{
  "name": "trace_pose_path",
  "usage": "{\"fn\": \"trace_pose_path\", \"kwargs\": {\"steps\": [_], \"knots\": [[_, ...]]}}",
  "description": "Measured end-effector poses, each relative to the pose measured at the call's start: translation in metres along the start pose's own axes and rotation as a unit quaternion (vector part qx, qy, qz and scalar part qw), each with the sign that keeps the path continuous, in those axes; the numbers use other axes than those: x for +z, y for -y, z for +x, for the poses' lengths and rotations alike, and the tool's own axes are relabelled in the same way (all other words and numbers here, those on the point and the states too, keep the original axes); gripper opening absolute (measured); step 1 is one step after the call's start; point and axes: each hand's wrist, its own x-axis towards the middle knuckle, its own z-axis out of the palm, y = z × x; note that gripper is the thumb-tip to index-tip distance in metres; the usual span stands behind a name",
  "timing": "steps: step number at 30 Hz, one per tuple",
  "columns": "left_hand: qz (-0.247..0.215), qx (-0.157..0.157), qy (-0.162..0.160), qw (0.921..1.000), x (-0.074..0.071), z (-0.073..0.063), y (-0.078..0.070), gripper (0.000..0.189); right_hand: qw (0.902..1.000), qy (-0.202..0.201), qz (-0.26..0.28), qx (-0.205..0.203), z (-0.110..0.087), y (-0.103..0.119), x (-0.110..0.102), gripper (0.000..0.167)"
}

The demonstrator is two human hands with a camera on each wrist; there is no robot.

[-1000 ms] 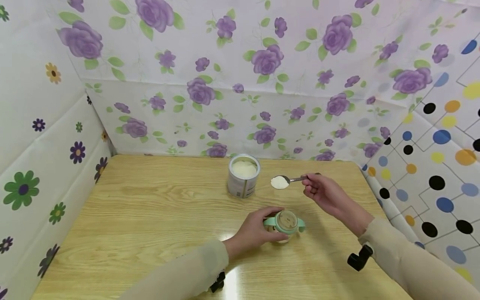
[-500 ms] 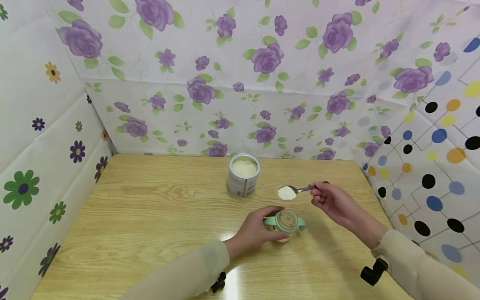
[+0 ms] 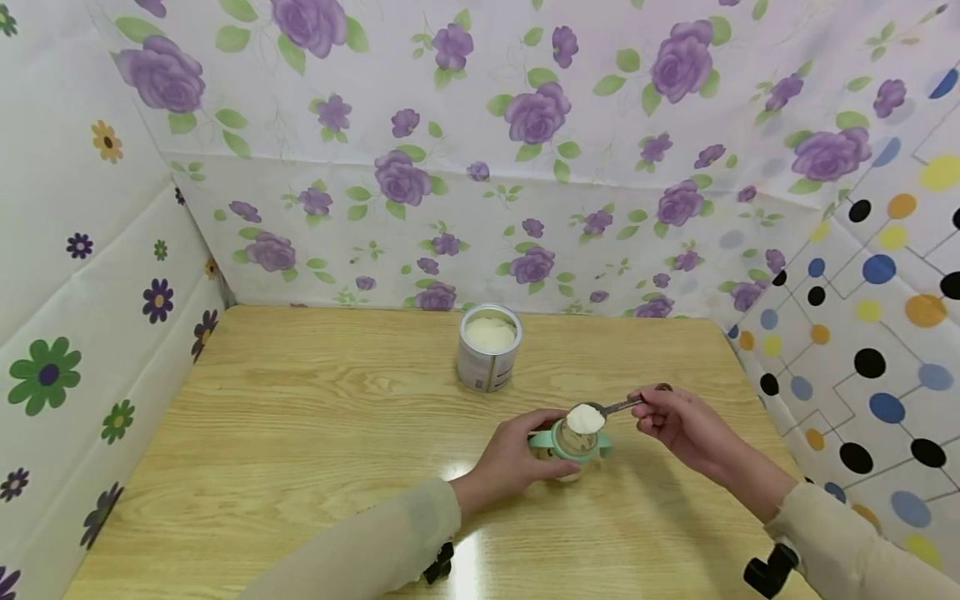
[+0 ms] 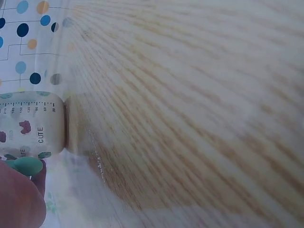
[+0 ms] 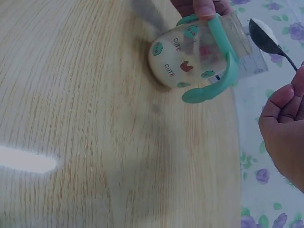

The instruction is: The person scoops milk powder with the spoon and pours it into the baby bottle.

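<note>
Spoon (image 3: 622, 406) and its heap of white powder (image 3: 585, 419) now hang over the mouth of the bottle (image 5: 194, 57); a second ago they were at twelve o'clock from it, level with the can (image 3: 486, 367). The right hand (image 3: 681, 429), at three o'clock from the bottle, pinches the spoon's handle and has come down with it. The left hand (image 3: 512, 460) has stayed at nine o'clock, curled round the upright bottle, which holds pale contents and has not moved on the wooden table (image 3: 322, 433). The can, open and full of powder, stands where it did, between ten and eleven o'clock from the bottle. From the head view, the heaped spoon hides the mouth's far edge. Floral cloth (image 3: 480, 208) rises at twelve o'clock beyond the table, dotted cloth (image 3: 885, 350) at two.
</note>
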Motion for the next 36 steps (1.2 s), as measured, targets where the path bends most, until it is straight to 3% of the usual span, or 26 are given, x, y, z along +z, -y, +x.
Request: {"fn": "trace_pose_path", "kwargs": {"steps": [6,14,26,36], "knots": [[0.003,-0.003,0.001,1.0,0.001,0.001,0.001,0.07,0.9991,0.018,-0.034,-0.015,-0.002,-0.003,-0.001,0.041],[0.012,0.012,0.003,0.9999,0.001,0.002,0.003,0.071,0.9955,0.001,-0.092,-0.022,-0.003,0.0,0.002,0.034],[0.015,0.024,0.003,0.9996,0.0,0.004,0.003,0.071,0.9804,-0.039,-0.192,-0.023,-0.004,0.005,0.011,0.032],[0.017,0.027,-0.003,0.9995,0.003,0.005,0.005,0.07,0.9732,-0.016,-0.223,-0.053,0.0,0.001,0.013,0.035]]}}
